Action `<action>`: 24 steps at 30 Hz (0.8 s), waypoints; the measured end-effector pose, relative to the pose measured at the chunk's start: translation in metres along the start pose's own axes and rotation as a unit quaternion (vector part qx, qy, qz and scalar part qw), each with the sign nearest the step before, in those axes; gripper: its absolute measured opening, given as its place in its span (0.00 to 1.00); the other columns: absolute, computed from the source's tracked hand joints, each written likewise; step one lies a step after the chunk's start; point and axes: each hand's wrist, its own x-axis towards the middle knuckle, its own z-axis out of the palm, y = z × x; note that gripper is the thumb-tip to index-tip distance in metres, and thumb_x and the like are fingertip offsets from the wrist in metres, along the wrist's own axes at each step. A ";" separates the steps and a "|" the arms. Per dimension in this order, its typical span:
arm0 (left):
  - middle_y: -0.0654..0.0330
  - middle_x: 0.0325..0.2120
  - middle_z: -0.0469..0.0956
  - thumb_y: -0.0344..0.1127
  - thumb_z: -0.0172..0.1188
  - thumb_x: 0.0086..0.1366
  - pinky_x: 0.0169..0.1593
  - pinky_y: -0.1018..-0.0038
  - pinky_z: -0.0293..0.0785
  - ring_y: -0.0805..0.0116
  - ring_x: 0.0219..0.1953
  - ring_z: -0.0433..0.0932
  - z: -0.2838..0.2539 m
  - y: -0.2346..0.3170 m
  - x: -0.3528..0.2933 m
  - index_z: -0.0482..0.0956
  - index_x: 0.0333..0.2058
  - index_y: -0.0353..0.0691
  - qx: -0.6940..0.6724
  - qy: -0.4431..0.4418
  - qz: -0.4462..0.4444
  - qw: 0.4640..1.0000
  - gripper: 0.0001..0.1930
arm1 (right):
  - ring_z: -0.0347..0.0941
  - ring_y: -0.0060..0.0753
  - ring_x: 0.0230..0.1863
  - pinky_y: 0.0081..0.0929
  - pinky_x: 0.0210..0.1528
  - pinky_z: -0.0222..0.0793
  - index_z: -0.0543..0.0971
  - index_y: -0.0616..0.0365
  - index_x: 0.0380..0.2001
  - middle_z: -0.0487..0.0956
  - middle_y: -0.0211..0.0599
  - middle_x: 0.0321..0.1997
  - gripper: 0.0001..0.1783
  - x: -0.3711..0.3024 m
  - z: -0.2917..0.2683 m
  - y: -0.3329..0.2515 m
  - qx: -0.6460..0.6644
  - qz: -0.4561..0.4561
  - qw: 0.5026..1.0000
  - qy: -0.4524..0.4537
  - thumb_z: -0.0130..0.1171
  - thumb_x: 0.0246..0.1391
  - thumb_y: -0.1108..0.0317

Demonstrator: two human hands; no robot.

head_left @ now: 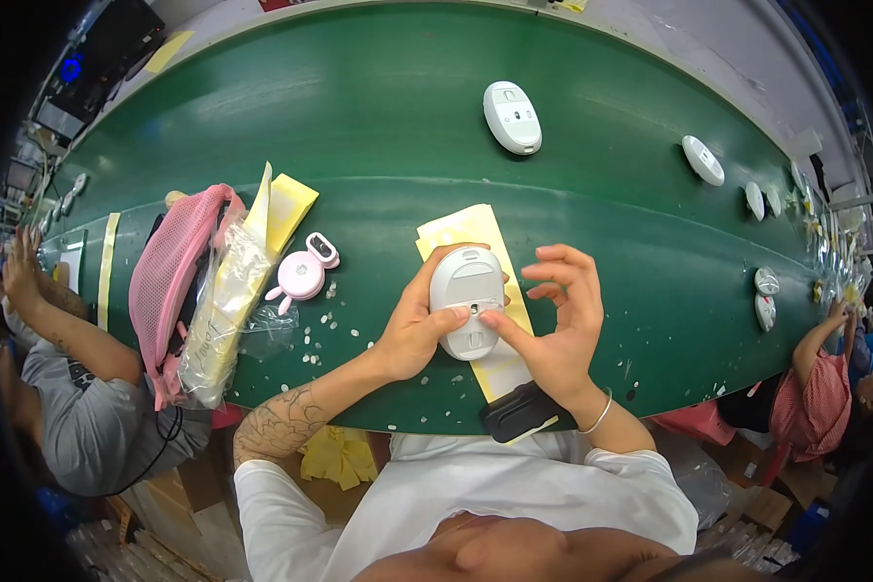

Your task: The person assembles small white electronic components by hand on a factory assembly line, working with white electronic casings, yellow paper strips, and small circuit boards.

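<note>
A white computer mouse (469, 279) is held bottom side up in my left hand (419, 318). The fingers wrap its far side, and the thumb lies across the underside near the small dark opening in the middle. My right hand (565, 328) has its thumb tip touching the underside beside that opening, while its other fingers are raised and spread apart. Under the mouse lies a yellow sticker sheet (502, 380), partly hidden by the mouse and my hands. A black flat object (522, 411) rests on the sheet's near end, at the table edge.
More white mice lie on the green table (378, 126), one of them a mouse (513, 118) ahead. To the left are a pink mesh bag (177, 281), a plastic-wrapped yellow pack (228, 315) and a pink round gadget (301, 275). Small white bits are scattered around. People sit at both sides.
</note>
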 end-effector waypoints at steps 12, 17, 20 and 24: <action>0.55 0.50 0.70 0.33 0.52 0.60 0.58 0.70 0.64 0.67 0.54 0.69 0.001 -0.003 -0.001 0.57 0.60 0.37 -0.012 -0.016 -0.022 1.000 0.29 | 0.70 0.31 0.52 0.29 0.53 0.70 0.72 0.68 0.51 0.73 0.42 0.52 0.28 0.001 0.003 0.010 0.311 0.195 0.921 -0.133 0.67 0.44 0.79; 0.55 0.50 0.69 0.33 0.52 0.60 0.58 0.70 0.64 0.67 0.54 0.69 0.001 -0.002 -0.001 0.57 0.61 0.37 -0.007 -0.002 -0.018 1.000 0.29 | 0.73 0.28 0.47 0.24 0.47 0.73 0.74 0.67 0.52 0.73 0.40 0.51 0.22 0.003 0.000 0.012 0.363 0.227 0.894 -0.134 0.60 0.52 0.77; 0.54 0.52 0.67 0.38 0.54 0.57 0.57 0.67 0.67 0.64 0.55 0.69 -0.003 -0.006 0.000 0.55 0.61 0.39 0.023 0.021 -0.029 0.999 0.33 | 0.74 0.26 0.44 0.22 0.42 0.75 0.74 0.66 0.52 0.72 0.38 0.51 0.20 0.003 -0.001 0.014 0.376 0.237 0.885 -0.141 0.58 0.54 0.76; 0.55 0.51 0.69 0.34 0.51 0.60 0.56 0.70 0.67 0.66 0.53 0.70 0.000 -0.005 0.000 0.56 0.61 0.38 -0.037 0.022 -0.025 0.999 0.30 | 0.74 0.26 0.43 0.20 0.40 0.75 0.73 0.66 0.53 0.72 0.38 0.52 0.20 0.004 -0.001 0.014 0.369 0.237 0.886 -0.149 0.57 0.56 0.75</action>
